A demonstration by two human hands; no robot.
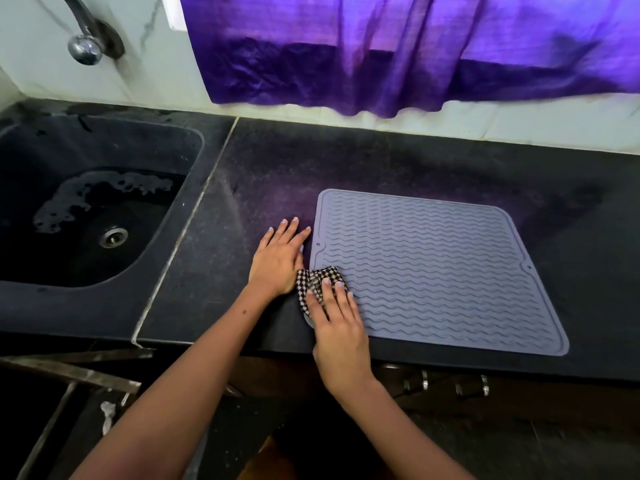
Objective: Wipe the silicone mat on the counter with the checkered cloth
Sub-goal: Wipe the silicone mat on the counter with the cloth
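Observation:
A grey silicone mat [426,268] with wavy ridges lies flat on the black counter [263,168]. A bunched black-and-white checkered cloth [313,280] sits on the mat's near left corner. My right hand [337,327] presses down on the cloth with straight fingers, covering most of it. My left hand [278,259] lies flat on the counter just left of the mat, fingers spread, its thumb side at the mat's left edge.
A dark sink [86,216] with some foam and a metal drain is sunk into the counter at the left, a tap [85,46] above it. A purple curtain [398,50] hangs over the back wall. The counter's front edge runs just below my right hand.

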